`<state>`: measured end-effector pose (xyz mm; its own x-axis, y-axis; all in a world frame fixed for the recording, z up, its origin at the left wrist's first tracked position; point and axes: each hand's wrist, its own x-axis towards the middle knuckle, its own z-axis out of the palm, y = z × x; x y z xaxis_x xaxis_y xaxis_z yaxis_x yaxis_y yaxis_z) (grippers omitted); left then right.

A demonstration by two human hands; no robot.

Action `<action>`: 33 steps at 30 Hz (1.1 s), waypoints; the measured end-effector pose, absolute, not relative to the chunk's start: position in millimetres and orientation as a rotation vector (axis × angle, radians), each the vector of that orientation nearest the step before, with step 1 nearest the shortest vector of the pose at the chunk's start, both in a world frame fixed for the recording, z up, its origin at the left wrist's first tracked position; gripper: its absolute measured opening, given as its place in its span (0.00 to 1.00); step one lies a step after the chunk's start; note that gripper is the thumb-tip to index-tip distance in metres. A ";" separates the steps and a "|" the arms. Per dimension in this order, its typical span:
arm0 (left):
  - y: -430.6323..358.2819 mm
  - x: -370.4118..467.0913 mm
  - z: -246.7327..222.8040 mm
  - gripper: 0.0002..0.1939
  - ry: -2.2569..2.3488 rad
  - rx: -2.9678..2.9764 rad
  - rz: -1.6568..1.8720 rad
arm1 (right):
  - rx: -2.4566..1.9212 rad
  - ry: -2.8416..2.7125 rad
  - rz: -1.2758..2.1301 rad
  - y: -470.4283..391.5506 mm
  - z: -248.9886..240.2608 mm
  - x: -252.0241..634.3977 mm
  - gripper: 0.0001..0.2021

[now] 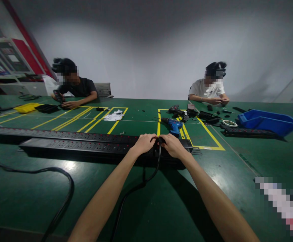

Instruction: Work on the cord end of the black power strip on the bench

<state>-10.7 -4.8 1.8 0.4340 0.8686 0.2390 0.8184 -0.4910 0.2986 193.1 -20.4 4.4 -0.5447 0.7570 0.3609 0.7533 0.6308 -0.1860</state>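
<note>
Two long black socket strips lie side by side across the green table; the nearer strip (78,147) is shorter than the farther strip (45,133). Both have rows of outlets and small red marks. My left hand (145,143) rests at the right part of the strips, fingers bent in beside the end of a black cable (159,158). Across from it, my right hand (171,144) has its fingers closed round the cable's end. The cable hangs over the near strip and runs toward me. What the left fingertips touch is too small to tell.
Behind my right hand lies a blue drill (173,124), with a dark drill (176,110) beyond. A blue bin (269,121) and tape roll (229,123) are at the right. Papers (114,116) lie behind the strips. Two people sit across the table (141,112). Another cable (45,169) curves at left.
</note>
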 end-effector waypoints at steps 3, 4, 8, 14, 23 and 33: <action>-3.9 -10.9 1.4 0.16 1.498 2.554 0.555 | -1.182 -2.402 0.120 -16.9 3.7 195.1 0.18; -3.8 -11.0 1.5 0.17 1.497 2.558 0.555 | -1.164 -2.381 0.179 -15.8 3.9 196.0 0.19; -4.4 -11.3 2.2 0.17 1.505 2.571 0.545 | -1.084 -2.274 0.408 -14.4 7.6 198.8 0.17; -4.9 -12.0 2.8 0.17 1.511 2.565 0.543 | -1.044 -2.188 0.527 -16.3 10.4 199.4 0.17; -5.9 -12.0 4.0 0.17 1.521 2.575 0.532 | -1.053 -2.245 0.473 -14.3 6.8 201.1 0.20; -2.7 -13.5 5.6 0.16 1.501 2.540 0.521 | -1.043 -2.726 -0.307 -1.5 34.0 187.8 0.17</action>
